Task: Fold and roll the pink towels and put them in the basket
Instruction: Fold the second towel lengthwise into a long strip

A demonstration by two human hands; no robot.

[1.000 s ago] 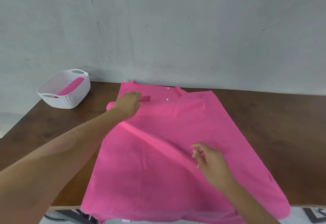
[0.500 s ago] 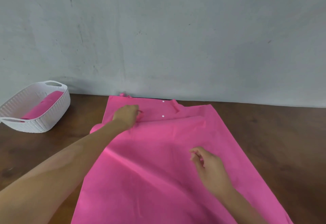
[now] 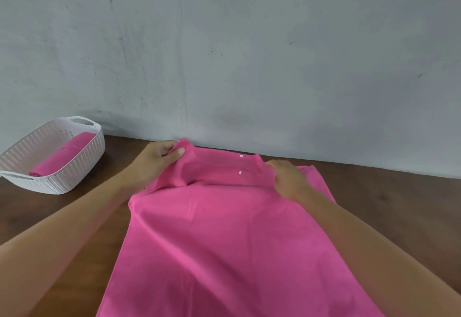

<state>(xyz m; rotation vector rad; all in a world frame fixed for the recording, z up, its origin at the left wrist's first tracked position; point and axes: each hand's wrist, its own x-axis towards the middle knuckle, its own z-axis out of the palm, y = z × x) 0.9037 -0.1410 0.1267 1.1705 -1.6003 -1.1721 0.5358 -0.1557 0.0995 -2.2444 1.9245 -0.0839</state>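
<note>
A large pink towel lies spread on the brown table, running from the wall to the near edge. Its far edge, with two white snaps, is lifted off the table. My left hand pinches the far left corner between thumb and fingers. My right hand holds the far edge to the right of the snaps; its fingertips are hidden by the cloth. A white plastic basket stands at the far left with one rolled pink towel inside.
The brown wooden table butts against a grey wall. Bare tabletop shows to the right of the towel and between the towel and the basket.
My right hand has moved from the middle of the towel up to its far edge. My left hand has shifted to the far left corner and lifted it. The view has tilted up.
</note>
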